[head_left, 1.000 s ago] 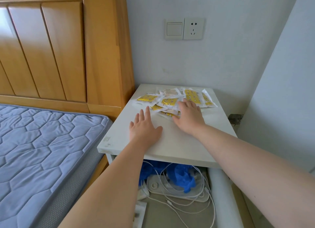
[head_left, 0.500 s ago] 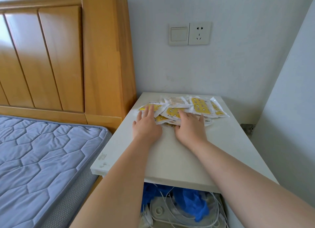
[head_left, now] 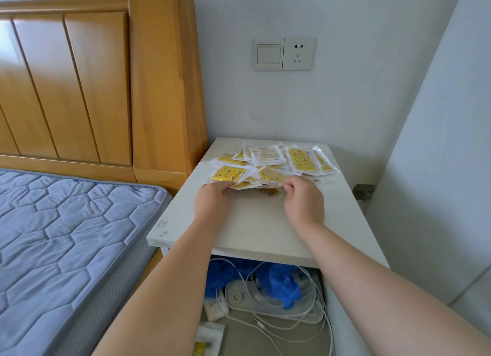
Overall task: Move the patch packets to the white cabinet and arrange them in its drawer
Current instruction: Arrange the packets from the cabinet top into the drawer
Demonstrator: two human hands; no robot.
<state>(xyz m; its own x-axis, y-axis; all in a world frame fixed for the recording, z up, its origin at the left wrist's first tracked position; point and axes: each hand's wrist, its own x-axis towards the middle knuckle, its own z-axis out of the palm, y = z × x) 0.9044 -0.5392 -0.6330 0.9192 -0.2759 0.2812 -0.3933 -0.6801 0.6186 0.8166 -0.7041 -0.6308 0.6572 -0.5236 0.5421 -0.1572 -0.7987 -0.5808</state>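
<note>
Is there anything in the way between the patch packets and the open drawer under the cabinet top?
Nothing between them. The left hand and right hand grip the patch packets. But the drawer is crowded: crumpled blue material, a white power strip and tangled white cables lie in it.

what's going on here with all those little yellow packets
A person appears to be gathering the patch packets piled on top of the white cabinet. The left hand and the right hand each grip the near edge of the pile. The open drawer below holds white cables and blue material.
</note>
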